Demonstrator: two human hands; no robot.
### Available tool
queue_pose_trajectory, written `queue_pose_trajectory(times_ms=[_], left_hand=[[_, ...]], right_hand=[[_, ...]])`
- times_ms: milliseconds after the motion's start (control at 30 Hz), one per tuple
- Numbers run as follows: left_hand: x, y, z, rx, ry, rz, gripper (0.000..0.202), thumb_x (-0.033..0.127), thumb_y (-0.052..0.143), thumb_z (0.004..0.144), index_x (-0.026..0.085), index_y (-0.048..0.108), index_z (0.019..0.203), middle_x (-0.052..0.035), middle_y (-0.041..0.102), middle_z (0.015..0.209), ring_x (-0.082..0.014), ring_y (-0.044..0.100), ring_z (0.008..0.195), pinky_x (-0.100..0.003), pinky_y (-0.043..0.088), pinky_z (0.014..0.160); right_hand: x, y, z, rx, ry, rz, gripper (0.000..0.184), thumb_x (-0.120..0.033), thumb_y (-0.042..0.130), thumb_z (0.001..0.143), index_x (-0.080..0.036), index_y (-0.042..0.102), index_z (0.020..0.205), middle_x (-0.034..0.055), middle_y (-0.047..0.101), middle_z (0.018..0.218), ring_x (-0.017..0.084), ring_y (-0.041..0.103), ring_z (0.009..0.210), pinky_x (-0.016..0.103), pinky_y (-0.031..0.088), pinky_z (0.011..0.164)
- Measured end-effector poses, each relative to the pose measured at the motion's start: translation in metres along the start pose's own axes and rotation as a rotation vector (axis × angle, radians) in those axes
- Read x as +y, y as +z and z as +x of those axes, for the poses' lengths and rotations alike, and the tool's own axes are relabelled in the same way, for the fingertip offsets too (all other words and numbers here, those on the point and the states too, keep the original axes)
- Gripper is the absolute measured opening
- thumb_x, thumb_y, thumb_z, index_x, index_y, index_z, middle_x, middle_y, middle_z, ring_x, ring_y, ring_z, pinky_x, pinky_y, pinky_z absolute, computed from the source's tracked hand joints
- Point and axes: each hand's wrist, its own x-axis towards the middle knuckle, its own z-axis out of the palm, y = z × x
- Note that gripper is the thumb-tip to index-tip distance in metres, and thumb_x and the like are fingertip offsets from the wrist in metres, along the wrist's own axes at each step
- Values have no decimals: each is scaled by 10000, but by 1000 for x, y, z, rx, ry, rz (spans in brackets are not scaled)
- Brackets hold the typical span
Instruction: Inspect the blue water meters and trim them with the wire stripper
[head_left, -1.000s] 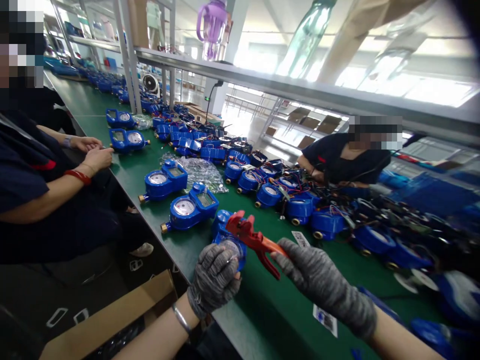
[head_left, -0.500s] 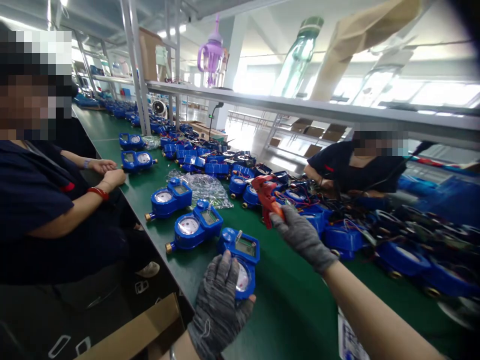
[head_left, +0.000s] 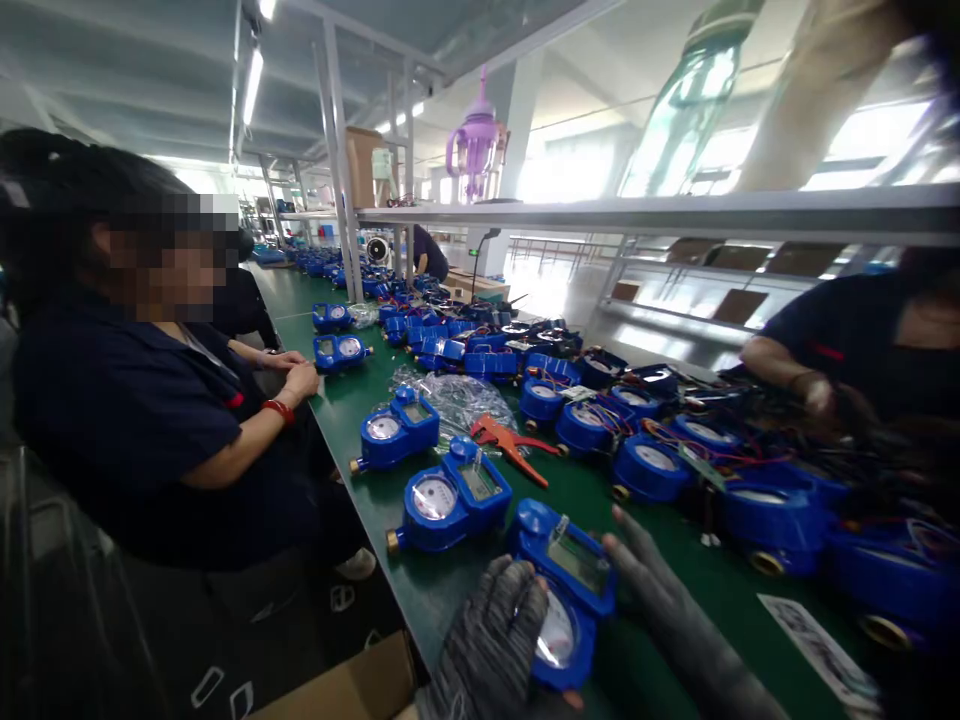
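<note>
My left hand (head_left: 495,630), in a grey fingerless glove, rests across the dial end of a blue water meter (head_left: 559,560) and grips its body. That meter has a round white dial, partly covered by my fingers, and a small display window. My right hand (head_left: 649,560), gloved too and blurred, is beside the display end with its fingers stretched out, holding nothing. Two similar meters with brass ends, one nearer (head_left: 457,495) and one farther (head_left: 397,425), lie to the left. A red and orange two-handled hand tool (head_left: 514,445) lies on the green table beyond them.
Crumpled clear plastic (head_left: 457,395) lies behind the meters. Rows of blue meters with loose wires (head_left: 652,465) line the right side. A co-worker (head_left: 150,390) sits at left, another (head_left: 840,340) across the table. Overhead runs a shelf (head_left: 600,215) with bottles. A printed sheet (head_left: 817,650) lies at right.
My right hand has let go of the red and orange tool, which now lies on the table, and has come beside the meter. My left hand stays on that meter. The view has turned left.
</note>
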Motion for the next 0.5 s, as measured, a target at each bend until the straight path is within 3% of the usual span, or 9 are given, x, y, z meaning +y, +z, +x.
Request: queue_pose_trajectory(times_ms=[33,100,133,167,267,367,433,500], left_hand=[[-9,-9,10,-2,45,-108,648,539,529,891,74,480,1340,-197,594,1259,-298,516,1254,-419,517,998],[-39,-24,31,-80,9,-352,467,476,494,930,176,548,1284,-103,650,1194,-221,592,1159,-355,512,1004],[-60,-30,43,-112,-79,-462,401,465,510,923,217,589,1227,-61,679,1132,-196,624,1097,-331,518,987],[-85,-35,55,-79,-296,-497,367,522,565,875,257,648,1115,-28,698,1063,-192,645,1038,-322,526,963],[-175,-39,88,22,-672,-393,410,480,508,924,150,599,1149,-138,611,1212,-273,541,1195,-505,370,1101],[-247,-33,108,-108,-882,-439,403,443,595,899,133,582,1156,-125,602,1191,-265,567,1136,-530,427,1024],[-272,-26,111,-236,-971,-506,374,441,605,899,128,606,1104,-97,627,1114,-241,606,1047,-489,484,956],[-281,-21,109,-345,-1016,-577,359,437,608,900,122,620,1073,-83,641,1068,-227,623,994,-455,509,919]], right_hand=[[7,-1,-22,3,34,43,713,-567,633,748,-226,452,1347,136,665,1118,318,654,1012,423,554,781],[14,7,-57,25,123,175,878,-581,653,739,-218,298,1455,159,624,1221,317,659,1018,423,571,776],[14,13,-69,26,189,273,938,-576,675,727,-218,247,1481,163,613,1244,320,663,1012,427,577,773],[12,20,-77,13,265,388,976,-568,698,711,-220,229,1492,162,614,1247,328,668,999,435,581,766],[0,39,-87,-59,465,705,959,-551,756,649,-237,344,1456,138,662,1175,351,680,953,461,586,750],[-7,51,-86,7,508,794,945,-528,810,572,-198,453,1382,146,678,1140,356,671,985,456,584,783],[-5,59,-84,83,510,782,941,-514,836,531,-171,489,1335,158,679,1126,356,663,1005,447,581,800],[0,68,-80,115,476,720,888,-552,814,558,-181,506,1304,154,685,1104,352,666,1001,447,579,803]])
